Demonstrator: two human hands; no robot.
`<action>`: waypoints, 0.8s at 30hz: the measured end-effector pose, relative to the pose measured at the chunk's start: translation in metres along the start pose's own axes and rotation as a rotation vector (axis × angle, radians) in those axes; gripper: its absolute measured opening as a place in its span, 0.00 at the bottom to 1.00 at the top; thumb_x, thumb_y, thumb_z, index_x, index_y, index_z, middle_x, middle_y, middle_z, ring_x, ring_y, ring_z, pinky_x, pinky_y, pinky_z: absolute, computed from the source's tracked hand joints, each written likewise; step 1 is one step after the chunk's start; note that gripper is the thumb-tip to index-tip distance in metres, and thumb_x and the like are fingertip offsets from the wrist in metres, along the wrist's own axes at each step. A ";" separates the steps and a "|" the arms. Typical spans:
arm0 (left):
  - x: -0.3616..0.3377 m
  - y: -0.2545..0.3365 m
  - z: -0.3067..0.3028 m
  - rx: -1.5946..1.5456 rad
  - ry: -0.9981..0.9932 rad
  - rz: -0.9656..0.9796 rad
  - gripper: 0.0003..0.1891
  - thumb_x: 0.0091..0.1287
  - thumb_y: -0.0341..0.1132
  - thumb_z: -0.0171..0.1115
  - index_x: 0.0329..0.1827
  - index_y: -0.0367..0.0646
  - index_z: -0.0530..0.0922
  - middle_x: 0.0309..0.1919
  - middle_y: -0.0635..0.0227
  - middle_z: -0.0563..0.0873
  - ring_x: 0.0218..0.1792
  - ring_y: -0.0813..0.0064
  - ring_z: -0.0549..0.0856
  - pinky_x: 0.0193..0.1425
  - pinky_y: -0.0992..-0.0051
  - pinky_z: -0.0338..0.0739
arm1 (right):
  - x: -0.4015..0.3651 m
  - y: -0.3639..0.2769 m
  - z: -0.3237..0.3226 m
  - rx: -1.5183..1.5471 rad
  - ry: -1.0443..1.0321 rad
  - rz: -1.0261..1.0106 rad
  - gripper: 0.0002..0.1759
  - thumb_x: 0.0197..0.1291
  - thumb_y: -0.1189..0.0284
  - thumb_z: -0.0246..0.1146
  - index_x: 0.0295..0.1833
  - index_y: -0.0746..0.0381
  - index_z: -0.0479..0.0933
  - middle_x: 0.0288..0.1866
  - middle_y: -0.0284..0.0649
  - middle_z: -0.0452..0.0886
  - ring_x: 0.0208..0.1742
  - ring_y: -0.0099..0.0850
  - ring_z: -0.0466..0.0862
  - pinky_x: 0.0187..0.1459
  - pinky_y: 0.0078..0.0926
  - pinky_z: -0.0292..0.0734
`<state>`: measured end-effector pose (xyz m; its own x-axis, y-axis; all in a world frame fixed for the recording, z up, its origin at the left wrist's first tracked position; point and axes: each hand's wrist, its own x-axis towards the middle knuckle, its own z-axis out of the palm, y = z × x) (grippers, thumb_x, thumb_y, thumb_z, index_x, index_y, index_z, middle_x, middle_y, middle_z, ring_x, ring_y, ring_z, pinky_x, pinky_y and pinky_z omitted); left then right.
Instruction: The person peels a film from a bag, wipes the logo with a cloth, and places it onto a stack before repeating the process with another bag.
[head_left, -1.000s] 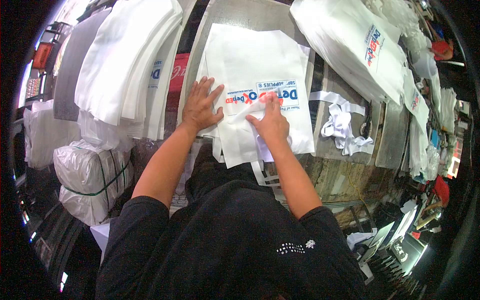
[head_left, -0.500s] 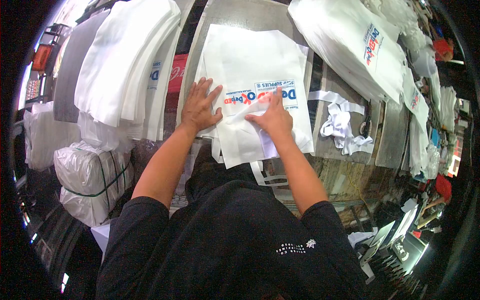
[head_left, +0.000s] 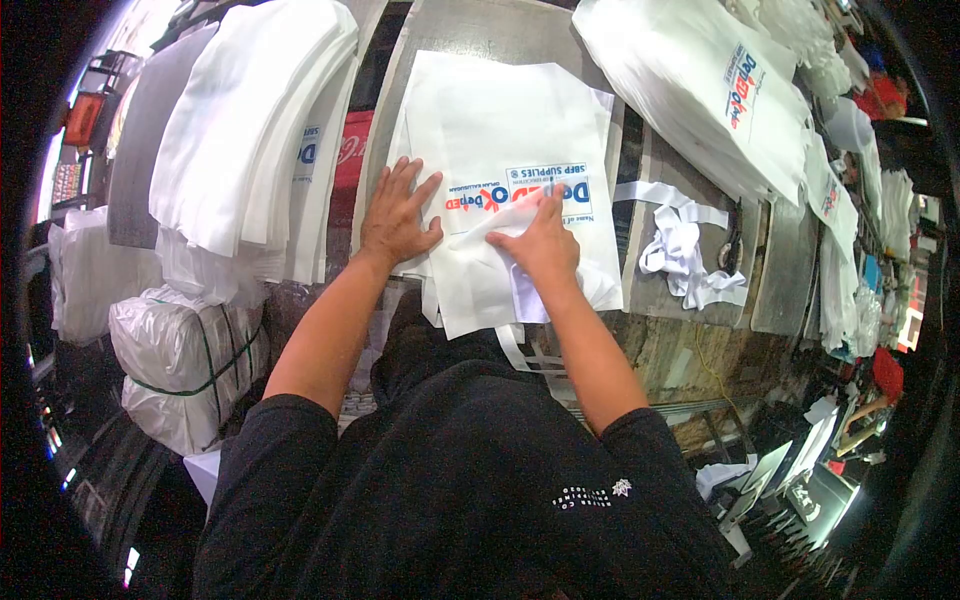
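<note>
A white fabric bag (head_left: 500, 130) with blue and red print lies flat on the worktable (head_left: 480, 25) in front of me, on top of other white bags. My left hand (head_left: 398, 215) presses flat on its left side, fingers spread. My right hand (head_left: 540, 245) rests on the bag's lower middle, fingers pressing on the fabric near the print, beside a white strip tucked under the palm. The bag's handle loops (head_left: 530, 355) hang over the table's near edge.
A tall stack of white bags (head_left: 245, 120) stands at the left, another pile (head_left: 700, 85) at the upper right. Loose white straps (head_left: 680, 250) lie right of the bag. Wrapped white bundles (head_left: 185, 360) sit on the floor at the left.
My right hand has shifted slightly down and left on the bag, smoothing the fabric. The left hand has stayed pressed in place.
</note>
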<state>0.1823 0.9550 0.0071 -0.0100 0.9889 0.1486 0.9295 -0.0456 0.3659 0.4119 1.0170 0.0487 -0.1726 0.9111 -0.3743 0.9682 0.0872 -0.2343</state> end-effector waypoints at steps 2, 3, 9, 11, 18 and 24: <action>0.000 0.000 0.000 0.000 0.003 0.000 0.36 0.51 0.41 0.67 0.68 0.52 0.75 0.70 0.53 0.69 0.76 0.53 0.63 0.81 0.54 0.52 | -0.001 -0.001 -0.001 -0.012 -0.009 0.006 0.67 0.41 0.39 0.75 0.75 0.70 0.52 0.83 0.52 0.49 0.51 0.48 0.87 0.46 0.42 0.83; 0.000 0.000 0.000 -0.002 0.004 0.001 0.36 0.51 0.41 0.67 0.68 0.52 0.75 0.70 0.53 0.69 0.76 0.54 0.63 0.81 0.54 0.52 | -0.002 -0.002 -0.001 -0.024 -0.017 0.012 0.66 0.42 0.39 0.75 0.75 0.70 0.53 0.83 0.53 0.48 0.50 0.49 0.87 0.46 0.42 0.84; 0.000 0.000 0.001 0.001 0.011 0.004 0.35 0.51 0.41 0.67 0.68 0.52 0.75 0.70 0.53 0.70 0.76 0.54 0.63 0.81 0.54 0.52 | -0.005 -0.001 0.002 0.000 0.006 0.001 0.63 0.43 0.39 0.74 0.74 0.69 0.57 0.82 0.56 0.49 0.48 0.52 0.87 0.46 0.44 0.84; 0.000 0.000 0.001 0.000 0.012 0.002 0.35 0.51 0.41 0.67 0.68 0.52 0.75 0.70 0.54 0.70 0.75 0.54 0.63 0.81 0.54 0.52 | -0.007 0.000 0.003 0.000 0.016 -0.007 0.62 0.43 0.39 0.74 0.73 0.69 0.57 0.82 0.57 0.49 0.48 0.53 0.87 0.46 0.44 0.83; -0.001 -0.001 0.003 0.010 0.018 0.015 0.36 0.51 0.42 0.67 0.68 0.52 0.75 0.69 0.53 0.69 0.75 0.53 0.63 0.81 0.53 0.53 | -0.017 -0.005 -0.001 0.022 0.023 0.015 0.58 0.45 0.41 0.74 0.72 0.68 0.59 0.80 0.60 0.51 0.47 0.56 0.86 0.46 0.47 0.83; -0.001 0.000 0.001 0.006 0.017 0.017 0.36 0.51 0.42 0.67 0.68 0.52 0.75 0.69 0.53 0.69 0.75 0.52 0.63 0.81 0.53 0.53 | -0.023 -0.012 -0.008 0.012 -0.040 0.087 0.54 0.48 0.41 0.73 0.68 0.68 0.62 0.80 0.59 0.49 0.46 0.56 0.87 0.46 0.46 0.83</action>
<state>0.1827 0.9541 0.0063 -0.0004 0.9855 0.1699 0.9320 -0.0612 0.3572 0.4052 0.9981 0.0674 -0.0958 0.8980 -0.4295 0.9777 0.0038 -0.2101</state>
